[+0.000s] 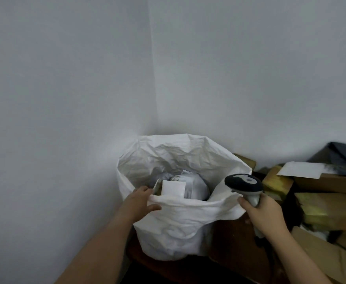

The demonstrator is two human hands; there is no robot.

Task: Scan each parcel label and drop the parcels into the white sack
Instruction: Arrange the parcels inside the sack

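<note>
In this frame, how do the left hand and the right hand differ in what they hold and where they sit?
The left hand pinches the near rim of the white sack, thumb outside and fingers inside; the right hand grips the handle of the barcode scanner. The left hand sits at the sack's left side, the right hand at its right edge, next to the parcel pile. Both hands are bare and holding something.

So the crinkly white sack (178, 218) is standing open in the corner with a grey poly mailer (194, 187) and its white label (173, 188) sitting inside, plus a heap of brown cardboard parcels (323, 203) just right of it.
</note>
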